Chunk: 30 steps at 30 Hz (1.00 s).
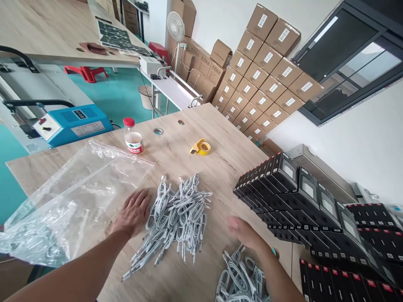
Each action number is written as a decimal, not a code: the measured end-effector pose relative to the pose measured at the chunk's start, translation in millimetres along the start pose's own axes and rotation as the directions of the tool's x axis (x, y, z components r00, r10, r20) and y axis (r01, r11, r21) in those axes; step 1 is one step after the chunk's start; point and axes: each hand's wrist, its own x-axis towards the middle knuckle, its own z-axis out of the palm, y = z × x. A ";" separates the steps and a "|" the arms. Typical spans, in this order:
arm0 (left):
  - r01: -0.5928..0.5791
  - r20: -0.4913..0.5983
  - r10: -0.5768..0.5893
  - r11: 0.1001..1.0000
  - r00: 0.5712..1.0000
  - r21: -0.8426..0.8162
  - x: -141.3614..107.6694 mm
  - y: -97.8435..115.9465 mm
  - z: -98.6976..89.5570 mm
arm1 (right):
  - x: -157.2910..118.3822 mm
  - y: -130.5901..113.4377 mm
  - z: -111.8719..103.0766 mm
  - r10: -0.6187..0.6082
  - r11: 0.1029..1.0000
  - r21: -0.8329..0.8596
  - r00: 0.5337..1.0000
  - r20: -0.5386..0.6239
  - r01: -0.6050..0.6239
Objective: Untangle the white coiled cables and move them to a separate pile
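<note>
On the wooden table, a large pile of coiled grey-white cables (181, 214) lies in the middle. My left hand (134, 213) rests palm down against the pile's left side, its fingers spread over the edge of a clear plastic bag (78, 193). My right hand (242, 230) is to the right of the pile, above the table; it is blurred and its fingers are mostly hidden. Just below my right hand and beside the forearm is a second, smaller bunch of cables (241, 277), cut off by the bottom of the picture.
Behind the cables are a yellow tape dispenser (200, 147) and a red-capped jar (133, 136). Stacked black boxes (283, 188) line the right side. A blue machine (74, 121) stands at the left. Cardboard boxes (261, 75) are piled by the wall.
</note>
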 end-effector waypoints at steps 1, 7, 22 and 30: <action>0.000 0.010 0.000 1.000 1.000 0.007 0.3 -0.3 -0.4 | 20.9 -22.3 10.9 -0.086 0.996 0.016 0.996 -0.033 0.086; 0.002 0.042 -0.003 1.000 0.999 0.014 0.0 1.6 -4.3 | 99.5 -118.9 44.4 -0.276 0.929 -0.231 0.957 0.090 0.290; 0.043 0.059 -0.040 0.997 0.997 -0.057 2.5 5.1 -4.0 | 49.6 -102.7 31.2 -0.320 0.838 0.502 0.938 0.134 0.215; 0.057 0.056 -0.052 0.995 0.997 -0.087 5.4 4.9 -5.4 | 34.0 -96.0 51.3 -0.175 0.576 0.808 0.984 -0.027 0.125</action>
